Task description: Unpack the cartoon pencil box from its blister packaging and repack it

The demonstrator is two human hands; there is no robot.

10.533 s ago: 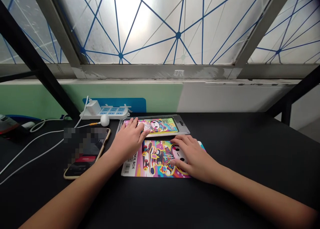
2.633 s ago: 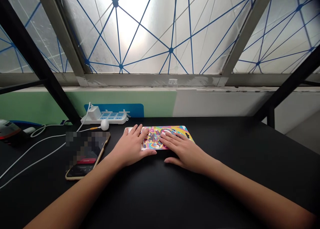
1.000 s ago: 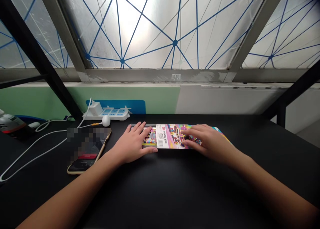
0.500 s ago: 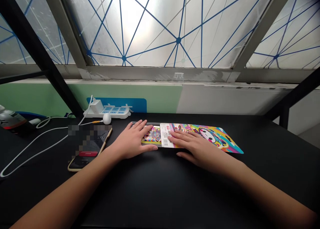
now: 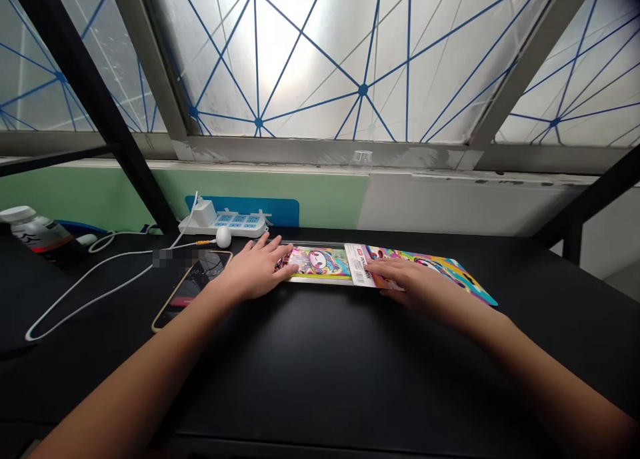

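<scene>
A flat, long pack with bright cartoon print and clear edges lies on the black table. Its right part is covered by a colourful cardboard sleeve bearing a white barcode panel. My left hand rests on the pack's left end, palm down, fingers spread. My right hand lies flat over the sleeve, its fingertips at the barcode panel and its fingers stretched out. Between the two hands a stretch of the printed pack shows; its left end is partly hidden under my left fingers.
A phone lies left of my left forearm. Behind it are a white power strip and a looping white cable. A bottle stands at the far left. Black frame bars rise at both sides before the window.
My hands have moved apart. The sleeve has shifted right with my right hand, and a longer part of the printed pack shows. The view has also shifted slightly.
</scene>
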